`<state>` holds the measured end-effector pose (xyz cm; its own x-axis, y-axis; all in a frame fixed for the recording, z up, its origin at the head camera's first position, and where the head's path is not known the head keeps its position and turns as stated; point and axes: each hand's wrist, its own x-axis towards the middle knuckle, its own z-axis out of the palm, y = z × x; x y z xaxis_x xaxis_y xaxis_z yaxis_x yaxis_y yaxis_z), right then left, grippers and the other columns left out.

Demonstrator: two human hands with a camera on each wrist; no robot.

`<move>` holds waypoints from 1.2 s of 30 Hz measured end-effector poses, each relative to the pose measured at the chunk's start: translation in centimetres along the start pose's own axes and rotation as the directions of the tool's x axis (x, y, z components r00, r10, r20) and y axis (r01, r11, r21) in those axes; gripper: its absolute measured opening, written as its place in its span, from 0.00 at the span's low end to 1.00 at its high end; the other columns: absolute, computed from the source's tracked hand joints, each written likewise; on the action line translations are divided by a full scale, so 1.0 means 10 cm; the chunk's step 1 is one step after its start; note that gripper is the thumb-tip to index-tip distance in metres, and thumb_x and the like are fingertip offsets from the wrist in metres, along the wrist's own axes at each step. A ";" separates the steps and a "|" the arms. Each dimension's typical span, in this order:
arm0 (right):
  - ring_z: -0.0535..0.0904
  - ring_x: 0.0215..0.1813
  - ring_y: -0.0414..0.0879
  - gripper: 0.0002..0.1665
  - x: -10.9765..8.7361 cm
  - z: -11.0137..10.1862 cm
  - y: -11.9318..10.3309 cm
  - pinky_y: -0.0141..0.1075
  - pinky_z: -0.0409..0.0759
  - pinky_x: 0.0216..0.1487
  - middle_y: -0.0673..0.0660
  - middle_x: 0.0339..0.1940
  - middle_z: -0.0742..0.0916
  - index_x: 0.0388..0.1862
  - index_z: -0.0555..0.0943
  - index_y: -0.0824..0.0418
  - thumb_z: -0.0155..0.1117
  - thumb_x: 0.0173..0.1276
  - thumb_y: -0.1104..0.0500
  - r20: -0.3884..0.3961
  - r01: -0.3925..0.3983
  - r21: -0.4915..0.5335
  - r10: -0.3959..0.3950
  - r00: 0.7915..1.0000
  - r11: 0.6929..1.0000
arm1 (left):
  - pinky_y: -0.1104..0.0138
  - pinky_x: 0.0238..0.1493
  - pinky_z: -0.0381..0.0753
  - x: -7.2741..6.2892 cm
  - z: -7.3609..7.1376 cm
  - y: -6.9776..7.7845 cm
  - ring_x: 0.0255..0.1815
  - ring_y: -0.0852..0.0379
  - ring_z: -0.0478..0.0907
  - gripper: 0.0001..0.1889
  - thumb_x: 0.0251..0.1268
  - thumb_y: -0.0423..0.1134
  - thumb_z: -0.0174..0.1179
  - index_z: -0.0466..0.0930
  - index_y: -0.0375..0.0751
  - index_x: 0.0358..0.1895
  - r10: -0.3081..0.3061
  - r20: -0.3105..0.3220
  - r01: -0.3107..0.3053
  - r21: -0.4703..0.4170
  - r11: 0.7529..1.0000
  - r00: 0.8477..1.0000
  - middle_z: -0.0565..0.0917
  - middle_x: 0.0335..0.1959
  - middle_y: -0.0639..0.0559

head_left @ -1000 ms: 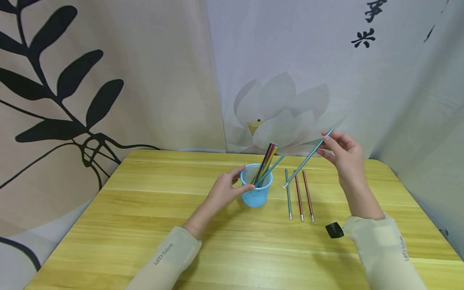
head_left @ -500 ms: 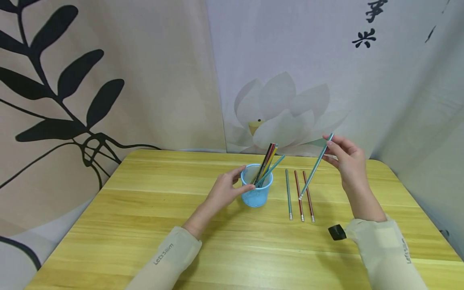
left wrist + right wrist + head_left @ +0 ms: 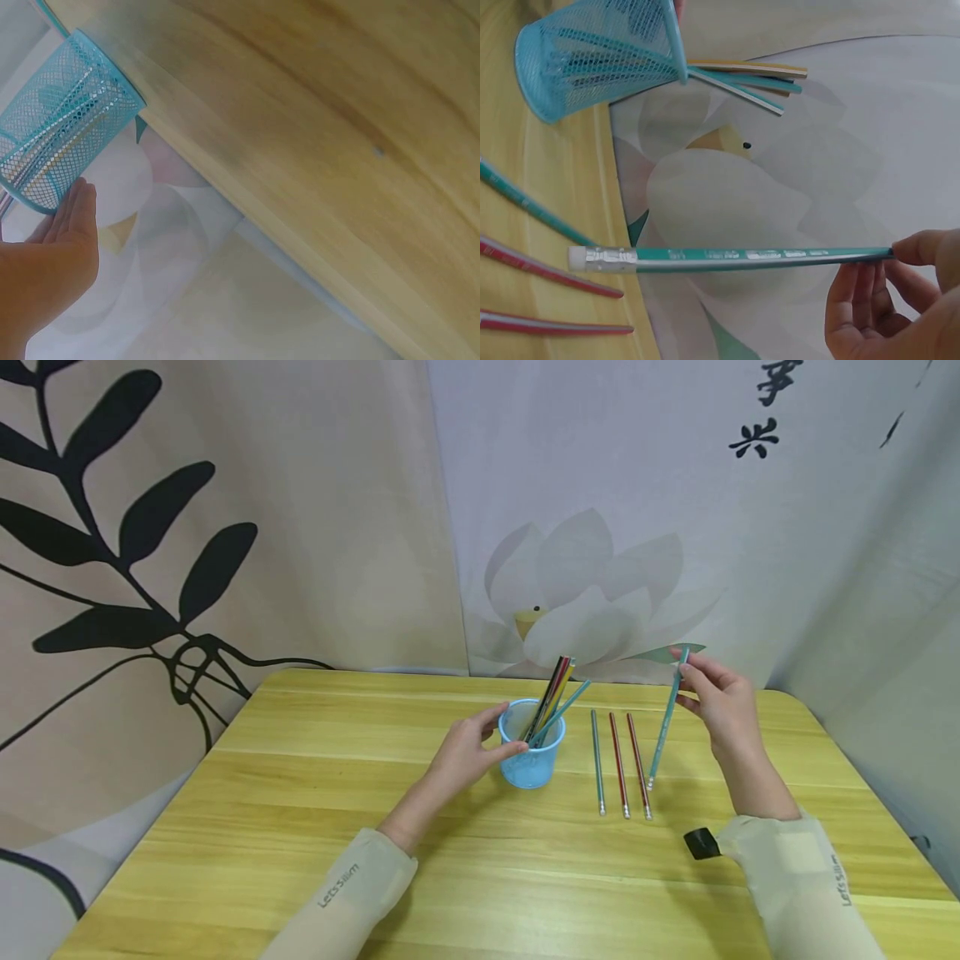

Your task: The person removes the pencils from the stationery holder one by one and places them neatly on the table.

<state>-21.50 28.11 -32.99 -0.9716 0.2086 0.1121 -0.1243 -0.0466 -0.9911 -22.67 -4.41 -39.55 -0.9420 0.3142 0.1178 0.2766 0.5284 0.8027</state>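
My left hand (image 3: 467, 750) holds the light blue mesh pencil cup (image 3: 529, 770) at its rim, thumb in front and fingers at the far-left side. Several pencils (image 3: 555, 697) lean to the right inside it, black, red, yellow and teal. Between the thumb and fingers of my right hand (image 3: 723, 703) a teal pencil (image 3: 667, 727) is pinched near its upper end; its white eraser (image 3: 577, 258) points down. Left of that pencil lie a teal pencil (image 3: 597, 764) and two red pencils (image 3: 618, 764) (image 3: 638, 764), side by side. Whether the held pencil's eraser touches the table cannot be told.
The wooden table (image 3: 300, 810) ends at a back edge close behind the cup. A printed cloth backdrop (image 3: 360, 527) hangs beyond it. By the right sleeve sits a small black block (image 3: 701, 843).
The right hand has lowered slightly, and its teal pencil has swung from a slant over the row to a steeper tilt on the row's right. The left hand and cup have stayed put.
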 end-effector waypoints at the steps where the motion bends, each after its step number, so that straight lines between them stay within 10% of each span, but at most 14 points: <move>1: 0.79 0.37 0.35 0.09 0.00 -0.01 0.01 0.21 0.85 0.37 0.42 0.37 0.82 0.44 0.87 0.46 0.61 0.75 0.57 -0.002 -0.007 -0.006 0.007 1.000 1.000 | 0.55 0.67 0.80 0.00 0.00 0.00 0.67 0.41 0.77 0.40 0.60 0.49 0.71 0.66 0.40 0.73 -0.001 0.000 0.001 0.000 1.000 1.000 0.76 0.68 0.39; 8: 0.77 0.37 0.34 0.18 0.04 -0.07 0.13 0.20 0.84 0.36 0.42 0.39 0.81 0.60 0.82 0.57 0.59 0.76 0.56 -0.017 -0.041 -0.071 0.040 0.999 0.997 | 0.54 0.67 0.79 0.00 0.00 0.00 0.67 0.41 0.76 0.40 0.60 0.50 0.71 0.66 0.40 0.74 -0.003 -0.001 0.003 0.000 1.000 1.000 0.75 0.69 0.39; 36: 0.76 0.41 0.32 0.26 0.16 -0.21 0.48 0.21 0.84 0.39 0.36 0.43 0.78 0.71 0.72 0.62 0.54 0.77 0.56 0.004 -0.186 -0.270 0.195 0.981 0.945 | 0.53 0.65 0.80 0.00 -0.01 0.00 0.66 0.39 0.77 0.40 0.60 0.50 0.70 0.67 0.38 0.73 0.019 -0.002 -0.019 0.010 1.000 1.000 0.76 0.68 0.38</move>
<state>-23.25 30.29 -37.74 -0.9780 0.1916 -0.0827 0.1180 0.1808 -0.9764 -22.67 -4.46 -39.48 -0.9370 0.3224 0.1343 0.2963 0.5302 0.7944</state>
